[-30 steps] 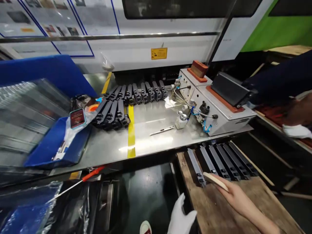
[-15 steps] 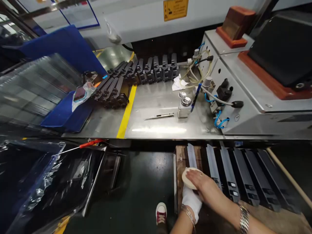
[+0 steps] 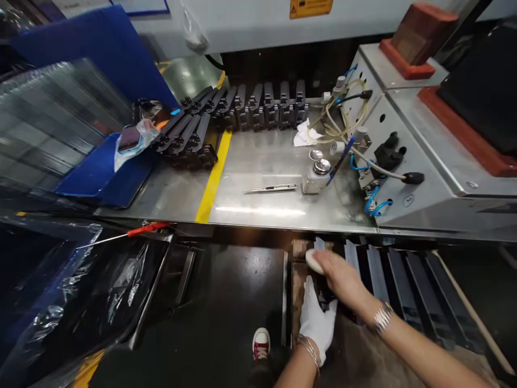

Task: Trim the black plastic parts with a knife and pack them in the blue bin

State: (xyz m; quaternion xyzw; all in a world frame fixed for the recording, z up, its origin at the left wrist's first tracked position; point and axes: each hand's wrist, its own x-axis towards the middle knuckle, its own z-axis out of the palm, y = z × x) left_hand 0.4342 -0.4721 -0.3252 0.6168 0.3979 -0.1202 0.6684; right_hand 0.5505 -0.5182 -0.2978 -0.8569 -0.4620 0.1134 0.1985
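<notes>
My right hand [image 3: 343, 280] is bare and closed on a round cream-white pad [image 3: 314, 262], which lies against the leftmost long dark grey part [image 3: 319, 244] in the tray. Most of that part is hidden under my hand. My left hand [image 3: 317, 318], in a white glove, is closed around the near end of the same part, thumb on one side and fingers on the other. To the right, several similar long grey parts [image 3: 377, 275] lie side by side, sloping away from me.
Above the tray runs a metal bench [image 3: 258, 167] with a knife [image 3: 271, 188], a dispenser bottle [image 3: 315, 177] and several black parts [image 3: 269, 105]. A grey machine [image 3: 420, 151] stands right. Left are a blue bin [image 3: 89, 172] and a red-handled screwdriver [image 3: 147, 229].
My right hand has slid the pad away from me, off my left hand. The gloved left hand now shows at the part's near end. The camera view has shifted slightly.
</notes>
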